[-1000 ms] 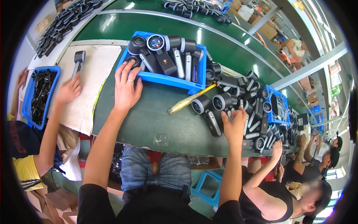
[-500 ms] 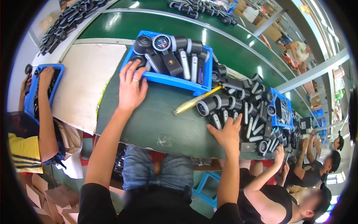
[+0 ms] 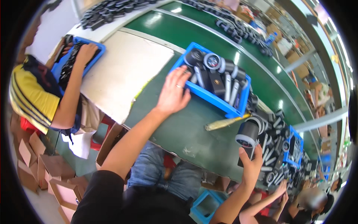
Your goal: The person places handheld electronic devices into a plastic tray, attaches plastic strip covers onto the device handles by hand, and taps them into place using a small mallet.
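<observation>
Centrally, a blue tray [image 3: 209, 98] rests on the green table [image 3: 179, 130], packed with black and grey cylindrical devices, some showing a round glass face ringed in silver. The left hand [image 3: 172, 93] lies palm down on the tray's near-left corner, fingers [image 3: 182, 72] spread and extended over the rim toward the devices; it grips nothing, and a ring shows on one finger. The forearm runs straight from the lower edge up to the tray.

Lower right, the right hand [image 3: 251, 164] is raised off the table and closed around the black handle of a handheld device [image 3: 247, 137], a dark cylinder with a pale band and a round dial face turned toward the camera. It is held upright just beside a heap of similar black devices [image 3: 276, 142] and a second blue tray [image 3: 292, 147]. A yellowish brush [image 3: 223, 122] lies on the table between the tray and the held device.

At left, another person in a yellow striped shirt [image 3: 28, 93] reaches into a separate blue tray [image 3: 80, 56] of black parts, beside a white mat [image 3: 123, 71].
</observation>
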`<state>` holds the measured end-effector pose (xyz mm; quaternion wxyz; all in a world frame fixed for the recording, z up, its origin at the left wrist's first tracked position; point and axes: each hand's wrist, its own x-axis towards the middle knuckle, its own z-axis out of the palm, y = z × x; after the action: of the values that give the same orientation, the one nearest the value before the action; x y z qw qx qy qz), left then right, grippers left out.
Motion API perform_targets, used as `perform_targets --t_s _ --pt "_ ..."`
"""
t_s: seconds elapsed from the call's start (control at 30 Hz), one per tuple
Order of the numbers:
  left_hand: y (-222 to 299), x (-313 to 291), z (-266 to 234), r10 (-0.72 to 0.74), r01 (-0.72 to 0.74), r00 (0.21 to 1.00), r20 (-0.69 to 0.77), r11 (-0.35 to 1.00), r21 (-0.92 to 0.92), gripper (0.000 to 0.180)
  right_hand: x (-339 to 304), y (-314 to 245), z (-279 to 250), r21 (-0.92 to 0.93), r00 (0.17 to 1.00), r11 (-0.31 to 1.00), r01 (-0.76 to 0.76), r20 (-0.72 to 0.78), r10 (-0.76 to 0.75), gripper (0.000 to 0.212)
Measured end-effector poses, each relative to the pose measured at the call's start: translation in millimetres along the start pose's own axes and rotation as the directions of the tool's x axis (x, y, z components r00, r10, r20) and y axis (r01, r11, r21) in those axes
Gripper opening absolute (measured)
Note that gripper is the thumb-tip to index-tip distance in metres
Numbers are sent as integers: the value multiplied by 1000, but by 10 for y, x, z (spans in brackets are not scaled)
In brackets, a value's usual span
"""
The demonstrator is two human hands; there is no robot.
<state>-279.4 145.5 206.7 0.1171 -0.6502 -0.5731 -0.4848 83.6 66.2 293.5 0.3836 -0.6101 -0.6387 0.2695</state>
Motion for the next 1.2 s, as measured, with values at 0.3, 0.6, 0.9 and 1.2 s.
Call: perform_targets --t_s 0.3,0.6,0.9,1.2 --pt "155 -261 -249 -102 98 992 -75 994 -56 54 -91 -555 656 235 936 971 -44 350 -42 50" --pt "-47 -739 -767 -549 545 835 -18 832 -107 40 178 -719 1403 -114 761 856 504 527 -378 54" --pt "-76 -763 -823 -698 558 707 111 454 -695 31 543 -532 1978 -106 616 672 733 522 -590 59" --pt "-28 -767 -903 -513 526 840 179 687 -501 35 201 -418 1524 -87 776 788 609 273 -569 60"
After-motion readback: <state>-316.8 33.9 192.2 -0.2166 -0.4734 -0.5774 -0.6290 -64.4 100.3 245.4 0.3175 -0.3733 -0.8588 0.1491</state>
